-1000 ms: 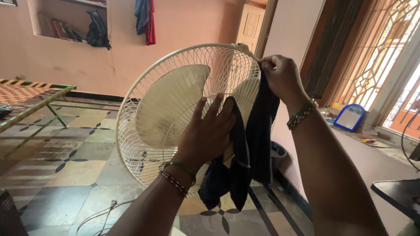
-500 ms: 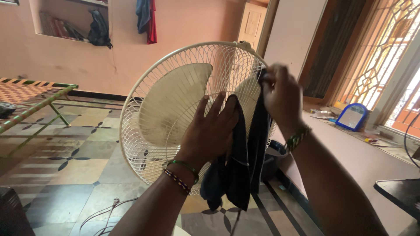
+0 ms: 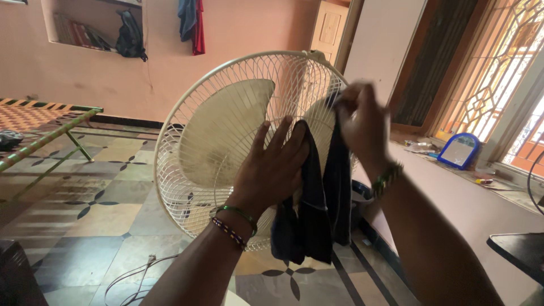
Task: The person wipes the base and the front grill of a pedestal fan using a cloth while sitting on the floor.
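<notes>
A cream fan with a round wire grille (image 3: 187, 170) and pale blades (image 3: 226, 130) stands in front of me. A dark blue cloth (image 3: 317, 221) hangs down over the right side of the grille. My left hand (image 3: 272, 167) lies flat with spread fingers against the grille's middle, its fingertips on the cloth's upper edge. My right hand (image 3: 357, 122) is closed around the top of the cloth at the grille's upper right. Both wrists carry bead bracelets.
A woven cot (image 3: 39, 127) stands at the left on the patterned tile floor (image 3: 102, 209). A pink ledge (image 3: 481, 204) runs along the right under a window, with a small blue-framed mirror (image 3: 458, 151) on it. A cable (image 3: 136, 272) lies on the floor. Clothes hang on the far wall.
My right hand has slid down and inward from the grille's top right edge, taking the cloth's top with it. The left hand has stayed flat on the grille.
</notes>
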